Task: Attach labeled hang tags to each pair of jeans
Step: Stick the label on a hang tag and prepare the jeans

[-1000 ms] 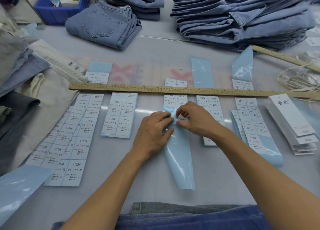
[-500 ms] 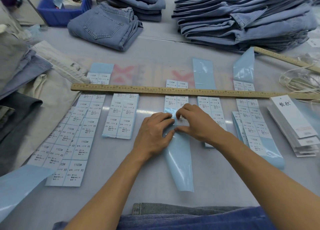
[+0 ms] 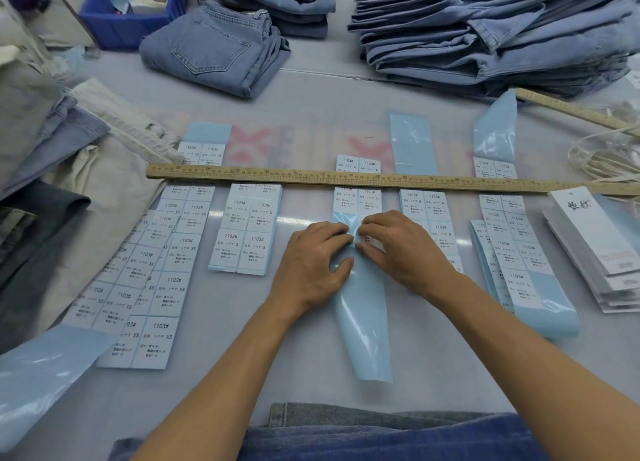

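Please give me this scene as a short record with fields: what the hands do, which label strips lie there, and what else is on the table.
left hand: fingers curled, holding the blue backing of the XL label strip
right hand: pinching at the same strip, apparently peeling a sticker
ruler: lies across all the strips
other strips: XS strip at far left, S strip, M strip, L strip at right
hang tags: white stack at right edge
folded jeans: far side, beside the tall jeans pile
blue bin: far left corner
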